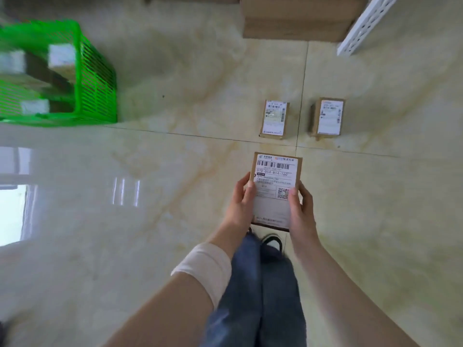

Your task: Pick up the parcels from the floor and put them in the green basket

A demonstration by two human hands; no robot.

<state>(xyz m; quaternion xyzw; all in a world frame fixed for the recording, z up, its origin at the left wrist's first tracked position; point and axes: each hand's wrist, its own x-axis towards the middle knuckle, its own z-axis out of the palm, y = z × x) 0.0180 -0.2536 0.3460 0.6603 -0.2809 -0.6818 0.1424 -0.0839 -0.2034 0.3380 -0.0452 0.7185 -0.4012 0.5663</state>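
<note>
I hold a small brown cardboard parcel [275, 181] with a white shipping label above the floor, label up. My left hand [241, 200] grips its left edge and my right hand [300, 209] grips its right edge. Two similar labelled parcels lie on the tiles beyond it, one [274, 119] just ahead and another [328, 118] to its right. The green basket [96, 78] stands at the far left, with several parcels inside it.
Large cardboard boxes [298, 18] sit at the top of the view beside a white slotted rack [363, 26]. My jeans and a shoe [271, 242] are below the held parcel. A white band wraps my left forearm. The floor is glossy beige tile.
</note>
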